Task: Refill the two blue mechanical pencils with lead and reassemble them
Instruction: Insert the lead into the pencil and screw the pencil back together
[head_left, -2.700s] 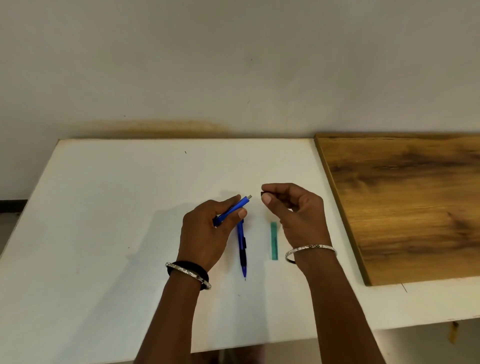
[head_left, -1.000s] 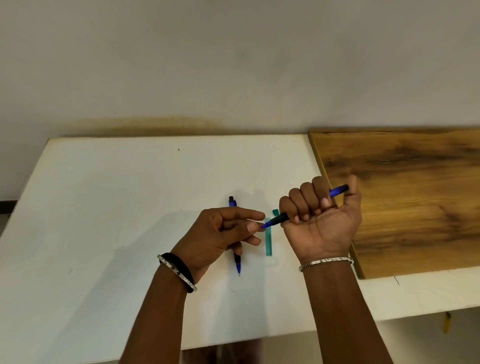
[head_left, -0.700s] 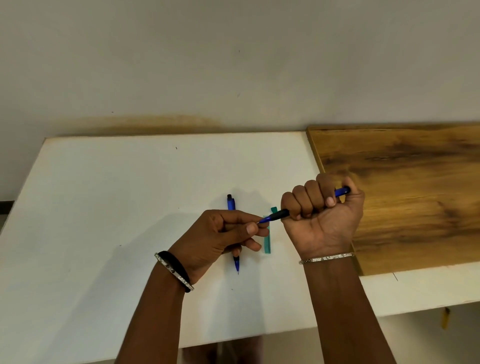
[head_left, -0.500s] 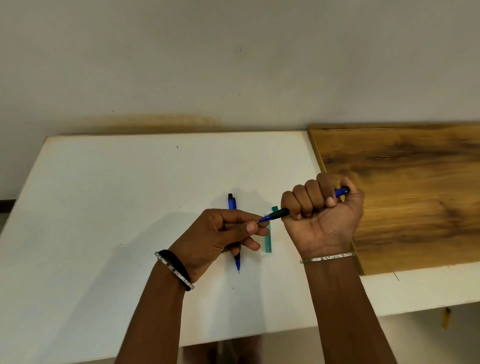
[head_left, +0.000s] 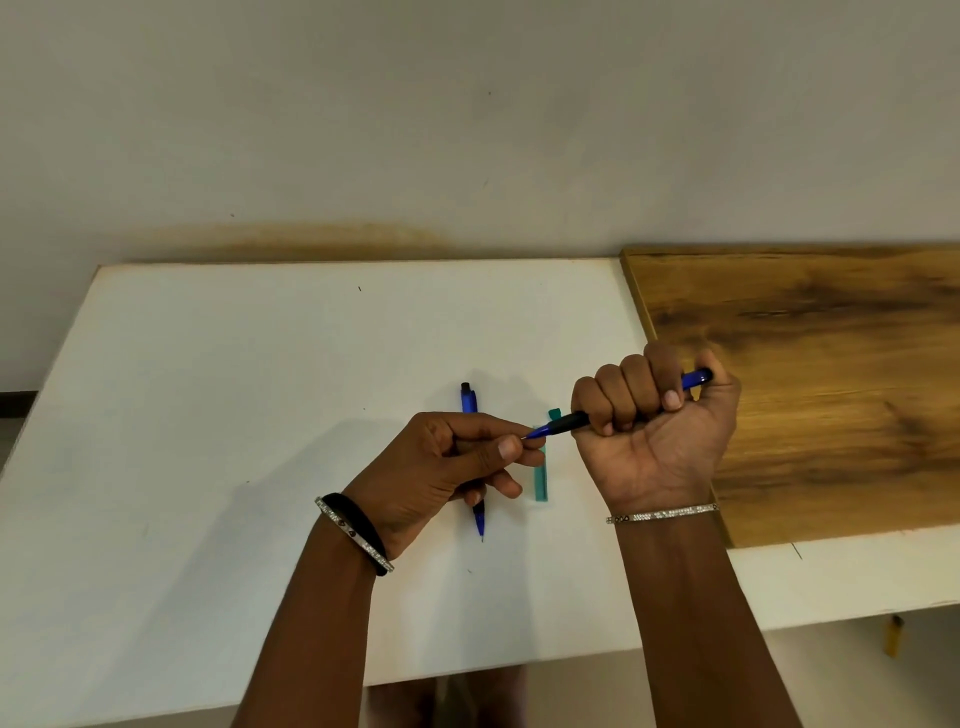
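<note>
My right hand (head_left: 655, 436) is fisted around one blue mechanical pencil (head_left: 563, 423), thumb on its rear end, black grip and tip pointing left. My left hand (head_left: 447, 467) has thumb and forefinger pinched right at that tip; whether a lead sits between them is too small to tell. The second blue pencil (head_left: 469, 400) lies on the white table (head_left: 218, 415), tip toward me, its middle hidden under my left hand. A teal lead case (head_left: 541, 483) lies upright on the table between my hands, partly hidden by the held pencil.
A brown wooden board (head_left: 831, 374) lies on the table's right part, right beside my right hand. A plain wall stands behind the table. The table's front edge runs just below my forearms. A small yellow object (head_left: 894, 635) hangs below the right edge.
Earlier my left hand held the pencil; it is in my right fist since a second ago, tip toward my left fingers. Over the last half second nothing has visibly moved.
</note>
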